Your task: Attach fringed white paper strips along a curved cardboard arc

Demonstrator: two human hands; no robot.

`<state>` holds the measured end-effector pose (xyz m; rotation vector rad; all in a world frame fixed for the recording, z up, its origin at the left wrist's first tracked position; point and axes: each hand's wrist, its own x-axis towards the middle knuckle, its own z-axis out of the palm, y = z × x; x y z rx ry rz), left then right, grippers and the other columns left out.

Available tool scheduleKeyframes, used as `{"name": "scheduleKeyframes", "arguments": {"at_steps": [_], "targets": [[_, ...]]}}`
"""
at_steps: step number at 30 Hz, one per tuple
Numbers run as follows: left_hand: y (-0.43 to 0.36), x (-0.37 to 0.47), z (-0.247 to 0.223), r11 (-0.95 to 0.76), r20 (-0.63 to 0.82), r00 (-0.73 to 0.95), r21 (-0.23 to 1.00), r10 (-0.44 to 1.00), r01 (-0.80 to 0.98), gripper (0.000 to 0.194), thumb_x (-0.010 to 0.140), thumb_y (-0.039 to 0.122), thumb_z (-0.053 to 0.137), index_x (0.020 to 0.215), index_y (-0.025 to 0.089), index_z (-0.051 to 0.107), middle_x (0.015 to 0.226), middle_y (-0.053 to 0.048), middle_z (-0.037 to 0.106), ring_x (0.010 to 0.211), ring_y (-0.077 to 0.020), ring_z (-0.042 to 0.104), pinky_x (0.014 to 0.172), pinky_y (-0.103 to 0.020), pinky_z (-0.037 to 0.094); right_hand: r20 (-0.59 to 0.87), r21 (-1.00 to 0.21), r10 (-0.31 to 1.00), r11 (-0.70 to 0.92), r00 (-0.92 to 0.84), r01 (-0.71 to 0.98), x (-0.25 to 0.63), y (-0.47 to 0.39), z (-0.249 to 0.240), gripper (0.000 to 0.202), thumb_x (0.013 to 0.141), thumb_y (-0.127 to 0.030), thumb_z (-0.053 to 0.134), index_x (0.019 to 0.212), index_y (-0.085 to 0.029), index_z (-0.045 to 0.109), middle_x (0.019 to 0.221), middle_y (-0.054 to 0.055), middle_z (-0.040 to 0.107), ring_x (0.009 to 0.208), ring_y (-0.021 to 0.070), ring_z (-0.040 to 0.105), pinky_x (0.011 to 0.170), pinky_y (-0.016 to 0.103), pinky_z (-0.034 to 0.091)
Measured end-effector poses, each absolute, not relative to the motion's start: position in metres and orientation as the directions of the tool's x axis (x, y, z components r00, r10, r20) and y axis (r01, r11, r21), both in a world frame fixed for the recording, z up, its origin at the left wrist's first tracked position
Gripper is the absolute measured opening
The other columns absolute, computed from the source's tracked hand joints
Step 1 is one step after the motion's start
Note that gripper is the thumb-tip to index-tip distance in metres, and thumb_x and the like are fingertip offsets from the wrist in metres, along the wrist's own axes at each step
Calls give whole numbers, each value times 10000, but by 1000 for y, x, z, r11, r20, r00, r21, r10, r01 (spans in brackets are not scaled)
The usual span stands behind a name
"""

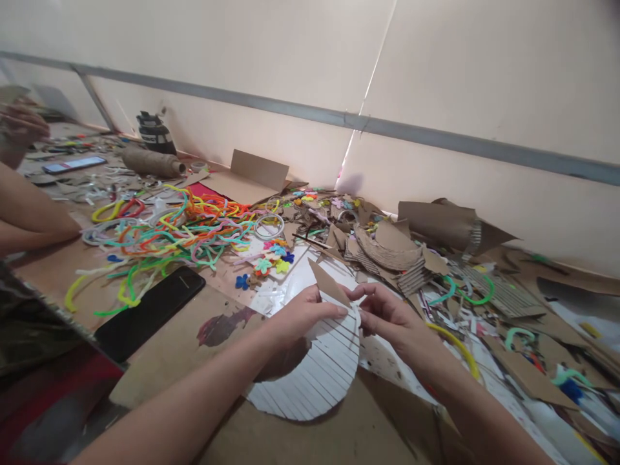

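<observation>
A ring-shaped piece wrapped in white strips is held over the brown cardboard at the front. My left hand grips its upper edge, thumb on top of the strips. A pointed tan cardboard piece sticks up by the left fingers. At the ring's upper right edge, my right hand has its fingers pinched together on a bit of white strip. The underside of the ring and the left fingertips are hidden.
Colourful pipe cleaners lie in a tangle at the left, near a black phone. Felt flowers and cardboard scraps lie behind my hands. Another person's arm rests at the left. A twine roll lies further back.
</observation>
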<state>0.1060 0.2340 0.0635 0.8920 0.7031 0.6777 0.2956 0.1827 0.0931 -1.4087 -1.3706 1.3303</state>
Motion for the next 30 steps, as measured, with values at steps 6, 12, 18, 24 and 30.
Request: {"name": "scheduleKeyframes", "arguments": {"at_steps": [6,12,18,24,30], "targets": [[235,107,63,396,-241,617,910,749,-126,360,728,247,746,1083,188,728,943,-48,736,853,-203,656,799,-308,460,-111,-965,992,-92,-66,244,310,186,90,303,817,-491,788,843,-201,702,729,-18,594,684,154,495,628,285,388],[240,111,56,355,-253,546,931,798,-88,350,764,280,748,1090,159,709,1083,-95,764,957,-240,683,839,-328,493,-57,-967,998,-63,32,246,325,186,88,304,776,-488,834,803,-206,722,705,-16,619,658,143,498,611,273,391],[231,126,62,263,-118,549,946,828,-192,354,824,307,733,1138,146,698,1147,-117,766,1060,-272,686,928,-365,503,-21,-967,997,-39,73,253,328,183,95,259,838,-470,798,842,-225,714,686,-28,600,627,129,491,563,251,388],[218,139,70,121,-26,510,981,860,-154,406,896,378,665,1222,138,638,1278,-138,715,1183,-300,635,1036,-424,471,53,-931,991,6,119,365,318,179,101,258,872,-460,741,825,-211,697,683,-26,588,607,125,460,545,264,358],[211,137,81,36,0,464,997,886,-69,332,959,287,517,1249,161,621,1367,-103,666,1294,-267,564,1132,-398,391,-2,-954,992,-41,127,298,312,179,99,315,809,-500,763,795,-193,693,645,-33,537,567,117,382,508,270,280]]}}
